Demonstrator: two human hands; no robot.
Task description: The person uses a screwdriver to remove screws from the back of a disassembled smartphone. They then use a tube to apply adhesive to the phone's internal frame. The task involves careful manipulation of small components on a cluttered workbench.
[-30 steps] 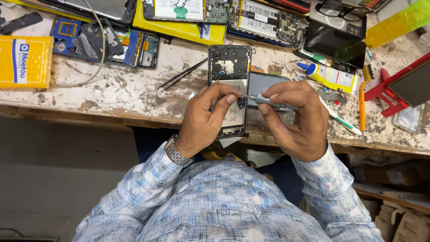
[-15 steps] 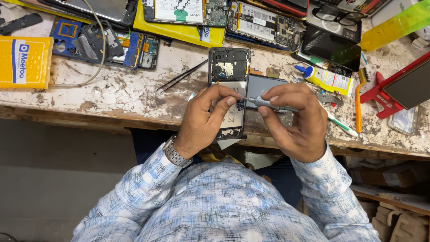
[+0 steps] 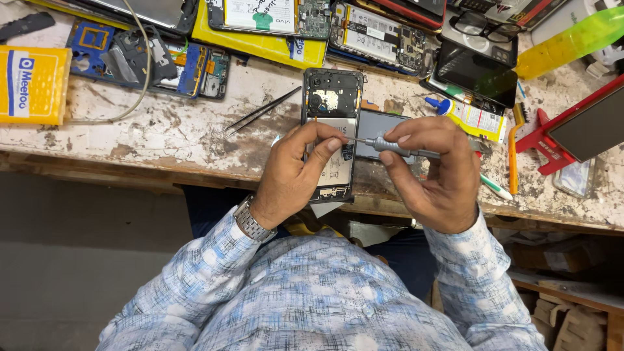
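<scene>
Left hand (image 3: 292, 172) lies palm-down over the lower half of the opened phone (image 3: 331, 130), fingers curled, thumb and forefinger pressed together on the phone's midsection, pinning it to the counter (image 3: 162, 140). Right hand (image 3: 439, 175) is closed around a grey screwdriver (image 3: 390, 146), held nearly level, shaft pointing left; its tip meets the phone just beside the left thumb. Phone lies back-up, cover off, its lower end overhanging the counter's front edge. A dark panel (image 3: 377, 127) lies touching the phone's right side, partly under the right hand. Black tweezers (image 3: 260, 112) lie just left of the phone, apart from it. A glue tube (image 3: 471, 118) and orange tool (image 3: 513, 149) crowd the right side. Bare counter shows left of the tweezers; the far edge is packed with dismantled phones (image 3: 273, 19).
</scene>
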